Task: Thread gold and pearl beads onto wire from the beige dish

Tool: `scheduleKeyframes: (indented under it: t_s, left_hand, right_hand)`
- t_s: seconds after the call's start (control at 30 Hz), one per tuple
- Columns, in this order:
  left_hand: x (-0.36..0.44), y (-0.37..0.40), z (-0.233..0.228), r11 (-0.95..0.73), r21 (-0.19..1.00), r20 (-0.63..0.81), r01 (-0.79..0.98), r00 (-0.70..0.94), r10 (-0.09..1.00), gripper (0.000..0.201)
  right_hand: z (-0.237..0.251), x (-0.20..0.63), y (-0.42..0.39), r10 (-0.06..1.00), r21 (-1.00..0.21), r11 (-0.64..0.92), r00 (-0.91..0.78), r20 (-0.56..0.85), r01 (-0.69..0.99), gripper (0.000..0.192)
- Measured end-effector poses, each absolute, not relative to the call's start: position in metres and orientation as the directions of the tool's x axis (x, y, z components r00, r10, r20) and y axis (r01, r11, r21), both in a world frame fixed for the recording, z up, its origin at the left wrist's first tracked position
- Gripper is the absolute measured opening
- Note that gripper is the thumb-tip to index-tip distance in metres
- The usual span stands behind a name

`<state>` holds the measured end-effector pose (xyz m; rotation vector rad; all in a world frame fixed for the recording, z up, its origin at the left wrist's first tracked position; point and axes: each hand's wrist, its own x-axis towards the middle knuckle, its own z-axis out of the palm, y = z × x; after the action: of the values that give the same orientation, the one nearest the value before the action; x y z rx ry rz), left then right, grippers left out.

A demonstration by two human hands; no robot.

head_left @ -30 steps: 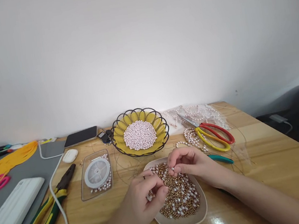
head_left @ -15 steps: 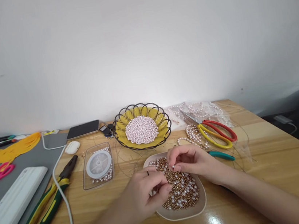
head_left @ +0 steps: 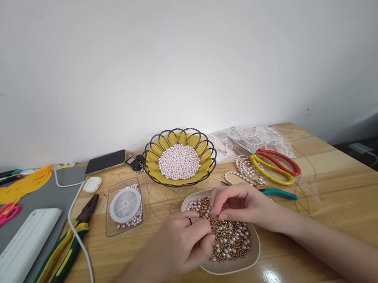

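Both hands work over a pale shallow bowl [head_left: 256, 255] filled with small gold beads and pinkish pearl beads [head_left: 231, 240]. At the bowl's left side my left hand [head_left: 188, 241] is closed, thumb against the curled index finger; what it pinches is hidden. My right hand [head_left: 243, 208] comes in over the bowl's far right rim with thumb and fingertips pinched together. Whatever lies between those fingertips is too small to make out. A gap of a few fingertips' width separates the two hands.
Behind the bowl stands a yellow basket [head_left: 154, 174] of pearl beads. Red-and-yellow scissors [head_left: 272, 167], strung pearls [head_left: 244, 169] and a teal-handled tool [head_left: 279, 193] lie right. Leftward are a clear box [head_left: 108, 226] with a wire spool [head_left: 125, 205], green-yellow pliers [head_left: 61, 265] and a white cable [head_left: 85, 252].
My left hand has turned slightly, its thumb drawn in a little. The pearl bead that showed at my right fingertips is no longer visible. The view has shifted slightly.
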<state>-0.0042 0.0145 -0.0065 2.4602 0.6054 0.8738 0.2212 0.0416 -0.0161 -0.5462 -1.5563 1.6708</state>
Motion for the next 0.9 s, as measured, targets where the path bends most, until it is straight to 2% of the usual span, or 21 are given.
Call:
scheduleKeyframes:
  t_s: [0.33, 0.9]
  left_hand:
    - [-0.0044, 0.0131, -0.0085, -0.809, 0.513, 0.451, 0.286, 0.713, 0.538, 0.026]
    - [-0.0035, 0.0134, -0.0075, -0.821, 0.484, 0.449, 0.303, 0.719, 0.530, 0.027]
  right_hand:
    - [-0.0122, 0.2185, 0.0372, 0.760, -0.973, 0.141, -0.610, 0.223, -0.181, 0.015]
    - [-0.0089, 0.2181, 0.0370, 0.763, -0.974, 0.146, -0.607, 0.222, -0.172, 0.015]
